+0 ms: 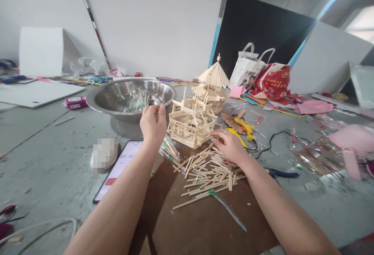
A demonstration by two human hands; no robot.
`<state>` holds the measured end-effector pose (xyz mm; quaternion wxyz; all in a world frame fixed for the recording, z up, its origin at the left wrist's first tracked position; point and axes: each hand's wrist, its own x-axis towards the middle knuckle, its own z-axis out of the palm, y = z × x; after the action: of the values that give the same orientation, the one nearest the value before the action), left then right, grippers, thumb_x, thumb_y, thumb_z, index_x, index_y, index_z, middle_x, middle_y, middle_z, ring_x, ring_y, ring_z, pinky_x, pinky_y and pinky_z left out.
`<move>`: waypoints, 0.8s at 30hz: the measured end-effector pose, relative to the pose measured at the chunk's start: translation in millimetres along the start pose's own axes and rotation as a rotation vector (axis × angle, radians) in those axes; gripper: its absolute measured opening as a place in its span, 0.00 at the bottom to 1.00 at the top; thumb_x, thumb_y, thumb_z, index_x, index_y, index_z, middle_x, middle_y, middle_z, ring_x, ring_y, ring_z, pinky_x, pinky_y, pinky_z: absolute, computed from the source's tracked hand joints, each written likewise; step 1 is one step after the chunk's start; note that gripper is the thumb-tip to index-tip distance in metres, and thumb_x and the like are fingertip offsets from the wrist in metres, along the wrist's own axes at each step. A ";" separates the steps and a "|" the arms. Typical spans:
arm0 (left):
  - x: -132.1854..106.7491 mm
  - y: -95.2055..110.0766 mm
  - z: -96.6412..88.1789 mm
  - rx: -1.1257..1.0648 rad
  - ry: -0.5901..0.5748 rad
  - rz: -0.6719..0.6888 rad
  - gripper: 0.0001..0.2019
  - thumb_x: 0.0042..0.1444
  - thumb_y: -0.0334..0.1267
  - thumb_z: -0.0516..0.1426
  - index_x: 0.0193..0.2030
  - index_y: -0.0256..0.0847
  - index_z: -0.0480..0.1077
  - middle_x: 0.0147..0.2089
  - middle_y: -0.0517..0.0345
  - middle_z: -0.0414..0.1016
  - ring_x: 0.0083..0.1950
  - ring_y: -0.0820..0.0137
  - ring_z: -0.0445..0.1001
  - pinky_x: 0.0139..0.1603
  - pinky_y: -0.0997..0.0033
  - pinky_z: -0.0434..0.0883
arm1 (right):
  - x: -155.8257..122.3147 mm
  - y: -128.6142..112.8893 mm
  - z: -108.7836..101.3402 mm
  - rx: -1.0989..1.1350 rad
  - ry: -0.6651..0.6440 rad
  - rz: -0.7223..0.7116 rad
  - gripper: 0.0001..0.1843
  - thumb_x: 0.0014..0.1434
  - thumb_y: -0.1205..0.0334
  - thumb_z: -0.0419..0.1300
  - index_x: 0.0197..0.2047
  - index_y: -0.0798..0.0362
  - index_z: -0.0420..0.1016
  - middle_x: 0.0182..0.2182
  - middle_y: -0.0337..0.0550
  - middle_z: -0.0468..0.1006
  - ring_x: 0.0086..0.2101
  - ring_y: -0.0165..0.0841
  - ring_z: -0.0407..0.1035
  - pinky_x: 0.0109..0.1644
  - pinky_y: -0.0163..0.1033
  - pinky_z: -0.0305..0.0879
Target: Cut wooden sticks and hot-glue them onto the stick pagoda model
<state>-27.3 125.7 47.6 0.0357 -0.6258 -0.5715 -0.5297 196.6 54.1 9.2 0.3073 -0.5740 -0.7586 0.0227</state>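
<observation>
My left hand (153, 124) is raised at the near rim of a steel bowl (99, 99), seen from the back, fingers pressed together; what they hold, if anything, is hidden. The bowl holds clear wrappers and thin sticks (137, 102). My right hand (229, 145) lies with fingers stretched over a pile of loose wooden sticks (204, 175) on a brown board (201, 224). Its fingertips are beside the base of a stick-built pavilion frame (189, 124). A second stick piece with a pointed roof (214, 76) stands behind the frame.
A phone (124, 161) showing a timer lies left of the board. A yellow glue gun (244, 127) with a black cord, blue-handled pliers (282, 173), clear wrappers (169, 150), shopping bags (271, 80), pink paper and white boards lie around on the grey floor.
</observation>
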 end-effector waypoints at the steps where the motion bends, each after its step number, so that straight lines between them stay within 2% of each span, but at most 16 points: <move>1: 0.0 3.1 -1.8 -0.026 0.028 0.019 0.15 0.53 0.43 0.44 0.33 0.36 0.68 0.32 0.54 0.69 0.33 0.73 0.66 0.35 0.75 0.62 | 0.1 -0.7 -0.9 -0.004 -0.003 0.012 0.11 0.53 0.60 0.51 0.37 0.51 0.71 0.35 0.41 0.74 0.31 0.30 0.68 0.33 0.33 0.60; 3: -0.8 10.4 -4.8 -0.079 0.035 0.067 0.14 0.54 0.42 0.45 0.32 0.37 0.68 0.29 0.56 0.68 0.31 0.74 0.66 0.34 0.75 0.62 | 0.3 -2.9 -3.6 -0.007 -0.012 0.036 0.11 0.53 0.60 0.50 0.36 0.52 0.71 0.31 0.41 0.74 0.29 0.29 0.67 0.32 0.33 0.59; 5: -3.2 18.1 -5.9 -0.109 -0.038 0.110 0.13 0.53 0.41 0.45 0.31 0.37 0.68 0.27 0.56 0.68 0.30 0.74 0.66 0.32 0.76 0.62 | 0.3 -5.7 -7.8 -0.001 -0.039 0.055 0.11 0.53 0.60 0.49 0.36 0.52 0.71 0.29 0.40 0.74 0.28 0.29 0.66 0.31 0.32 0.58; 7: -7.3 25.1 -4.5 -0.108 -0.217 0.162 0.13 0.52 0.40 0.46 0.30 0.37 0.68 0.26 0.57 0.69 0.28 0.74 0.66 0.30 0.76 0.62 | 0.0 -8.6 -13.0 0.001 -0.102 0.064 0.11 0.53 0.59 0.49 0.35 0.52 0.71 0.28 0.40 0.75 0.28 0.28 0.66 0.31 0.31 0.57; 10: -14.5 32.5 0.0 -0.057 -0.576 0.285 0.11 0.50 0.36 0.47 0.30 0.39 0.70 0.29 0.57 0.71 0.29 0.73 0.67 0.30 0.75 0.63 | -1.0 -11.3 -18.8 -0.045 -0.277 0.078 0.12 0.53 0.57 0.50 0.34 0.51 0.71 0.27 0.40 0.74 0.28 0.28 0.66 0.30 0.31 0.55; 12: -18.0 35.0 2.3 -0.014 -0.702 0.345 0.11 0.48 0.33 0.47 0.32 0.40 0.70 0.34 0.56 0.72 0.33 0.71 0.69 0.33 0.73 0.64 | -1.7 -12.0 -19.7 -0.106 -0.407 0.089 0.12 0.51 0.56 0.51 0.34 0.51 0.71 0.27 0.40 0.74 0.28 0.29 0.66 0.30 0.32 0.54; 15: -20.2 35.4 3.5 0.016 -0.747 0.373 0.12 0.47 0.31 0.47 0.36 0.41 0.69 0.39 0.54 0.71 0.37 0.69 0.69 0.37 0.70 0.64 | -2.2 -12.8 -17.7 -0.191 -0.546 0.090 0.13 0.48 0.55 0.53 0.36 0.50 0.71 0.28 0.41 0.74 0.30 0.31 0.66 0.30 0.32 0.53; 18: -20.3 34.0 4.4 0.019 -0.775 0.369 0.12 0.48 0.32 0.47 0.36 0.40 0.69 0.39 0.53 0.71 0.37 0.67 0.70 0.36 0.68 0.65 | -2.3 -14.6 -15.9 -0.202 -0.573 0.090 0.14 0.49 0.54 0.52 0.37 0.50 0.71 0.29 0.41 0.74 0.30 0.31 0.66 0.31 0.33 0.53; 21: -22.5 34.5 8.4 -0.006 -0.763 0.374 0.11 0.49 0.33 0.47 0.32 0.38 0.70 0.32 0.53 0.72 0.34 0.67 0.70 0.34 0.68 0.66 | -2.6 -16.1 -15.3 -0.136 -0.467 0.088 0.15 0.51 0.53 0.50 0.37 0.51 0.71 0.29 0.41 0.74 0.30 0.31 0.66 0.31 0.33 0.54; 24: -30.0 38.2 15.5 -0.063 -0.722 0.380 0.11 0.48 0.30 0.47 0.28 0.36 0.70 0.29 0.53 0.71 0.32 0.69 0.70 0.34 0.69 0.66 | -2.7 -15.9 -13.2 -0.034 -0.295 0.088 0.16 0.52 0.54 0.50 0.40 0.52 0.69 0.29 0.41 0.73 0.30 0.30 0.65 0.33 0.33 0.56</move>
<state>17.6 102.3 41.1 -0.0892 -0.8666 -0.4050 -0.2774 189.8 42.1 24.9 0.1815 -0.6022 -0.7700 0.1071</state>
